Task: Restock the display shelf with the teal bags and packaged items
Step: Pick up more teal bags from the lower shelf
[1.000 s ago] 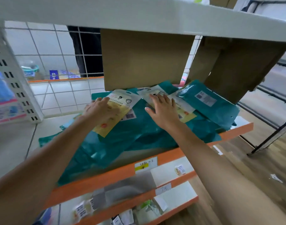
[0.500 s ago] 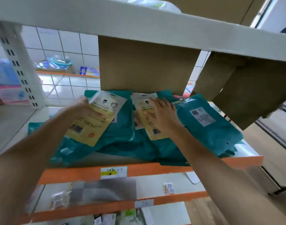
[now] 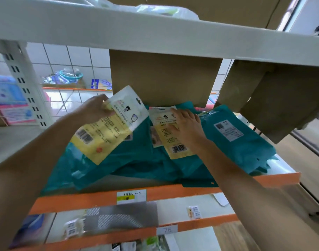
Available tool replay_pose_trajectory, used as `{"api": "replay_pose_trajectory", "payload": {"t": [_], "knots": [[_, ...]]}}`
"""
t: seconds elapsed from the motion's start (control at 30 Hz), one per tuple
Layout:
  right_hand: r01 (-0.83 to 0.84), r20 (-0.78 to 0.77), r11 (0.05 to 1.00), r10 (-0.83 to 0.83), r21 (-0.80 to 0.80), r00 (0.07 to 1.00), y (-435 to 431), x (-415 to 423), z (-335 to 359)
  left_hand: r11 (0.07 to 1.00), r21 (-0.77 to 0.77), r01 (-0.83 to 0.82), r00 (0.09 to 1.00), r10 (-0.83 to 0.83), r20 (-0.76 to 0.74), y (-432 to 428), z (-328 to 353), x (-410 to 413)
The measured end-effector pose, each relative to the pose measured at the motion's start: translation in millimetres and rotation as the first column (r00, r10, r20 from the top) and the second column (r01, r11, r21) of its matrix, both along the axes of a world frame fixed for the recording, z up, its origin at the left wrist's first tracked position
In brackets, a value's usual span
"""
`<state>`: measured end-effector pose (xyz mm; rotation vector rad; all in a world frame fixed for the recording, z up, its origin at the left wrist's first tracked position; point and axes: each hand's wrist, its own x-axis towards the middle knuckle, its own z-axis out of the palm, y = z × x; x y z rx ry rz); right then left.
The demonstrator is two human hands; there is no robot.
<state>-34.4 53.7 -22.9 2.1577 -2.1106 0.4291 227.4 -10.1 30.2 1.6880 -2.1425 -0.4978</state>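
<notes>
Status: restocking partly done, not finished.

1. The left hand (image 3: 95,111) pinches a yellow packet (image 3: 108,127) by its upper left corner, fingers curled over the edge. From that grip the packet hangs down and to the right, tilted, barcode lowest. It looks raised clear of the stock beneath, though contact at its lower edge cannot be ruled out. Judged not yet placed.

2. Below and to the right of that grip lie the teal bags (image 3: 137,160), on the shelf (image 3: 173,192) in a loose, crumpled, overlapping heap. They reach the orange front edge and one corner hangs over it. They are on the shelf but not squared up.

3. The right hand (image 3: 187,127) is flat, fingers straight and spread, pressing on a second packet (image 3: 175,142) and gripping nothing. This packet lies on the teal bags under the palm, with its barcode end showing below the wrist. Another small packet is partly visible tucked under its left edge.

4. To the right of the pressing hand, a labelled teal bag (image 3: 236,134) rests on the heap, just beside the hand.

5. Beyond both hands, a cardboard box (image 3: 164,77) stands at the back of the shelf.

Outstanding, in my judgement: set down the held packet, align the packets, and tidy the teal bags back from the edge. Any stock waiting outside the view cannot be assessed.
</notes>
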Motion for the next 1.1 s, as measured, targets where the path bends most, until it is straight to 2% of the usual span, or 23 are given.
{"api": "replay_pose_trajectory", "payload": {"t": [0.1, 0.23, 0.4, 0.63, 0.7, 0.83, 0.93, 1.1], "knots": [[0.017, 0.002, 1.000, -0.017, -0.016, 1.000, 3, -7, 0, 0.991, -0.088, 0.099, 0.995, -0.097, 0.024, 4, 10, -11], [0.073, 0.042, 0.997, -0.073, -0.009, 0.996, 9, -25, 3, 0.971, -0.118, 0.210, 0.977, -0.205, 0.053, 8, 22, -32], [0.201, 0.115, 0.980, -0.200, 0.002, 0.973, 12, -71, 7, 0.956, -0.125, 0.264, 0.964, -0.257, 0.069, 2, 29, -60], [0.479, 0.245, 0.854, -0.518, 0.205, 0.819, 16, -158, 7, 0.944, -0.128, 0.303, 0.952, -0.294, 0.090, -15, 35, -94], [0.470, 0.282, 0.832, -0.545, 0.294, 0.790, 17, -184, 4, 0.940, -0.138, 0.313, 0.948, -0.301, 0.101, -21, 35, -102], [0.410, 0.304, 0.822, -0.538, 0.395, 0.787, 22, -211, 5, 0.927, -0.159, 0.341, 0.934, -0.315, 0.166, -29, 37, -111], [0.401, 0.300, 0.821, -0.535, 0.408, 0.790, 18, -220, 6, 0.930, -0.132, 0.342, 0.933, -0.320, 0.167, -33, 33, -115], [0.401, 0.193, 0.822, -0.505, 0.405, 0.841, 1, -235, -3, 0.935, -0.096, 0.343, 0.933, -0.327, 0.149, -35, 31, -124]]}}
